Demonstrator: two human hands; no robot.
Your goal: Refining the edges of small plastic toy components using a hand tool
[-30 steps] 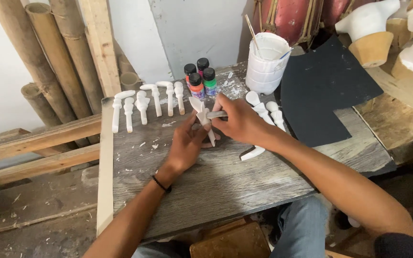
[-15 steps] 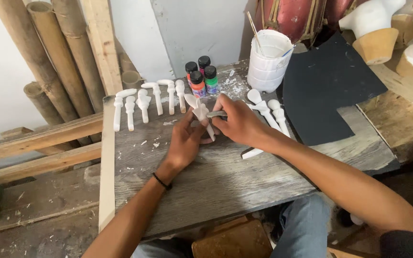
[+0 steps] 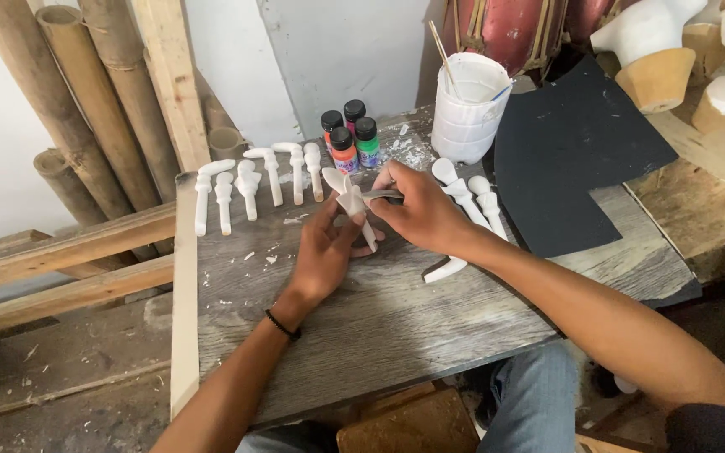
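Observation:
My left hand (image 3: pixel 322 252) grips a small white carved figure (image 3: pixel 347 201) by its stem, over the grey wooden board (image 3: pixel 379 327). My right hand (image 3: pixel 423 211) pinches a thin grey metal tool (image 3: pixel 379 194) whose tip touches the figure's head. A row of similar white carved pieces (image 3: pixel 249 186) lies along the board's far left. More white pieces (image 3: pixel 467 195) lie just right of my right hand, and one more white piece (image 3: pixel 445 269) rests under my right wrist.
Several small paint bottles (image 3: pixel 350 134) with black caps stand at the board's far edge. A white plastic cup (image 3: pixel 468 107) holds a stick. A black sheet (image 3: pixel 576 155) lies at right. Bamboo poles (image 3: pixel 86 109) and planks lean at left.
The view has shifted slightly. Both hands stay on the figure and the tool, with only small movements at the figure's head.

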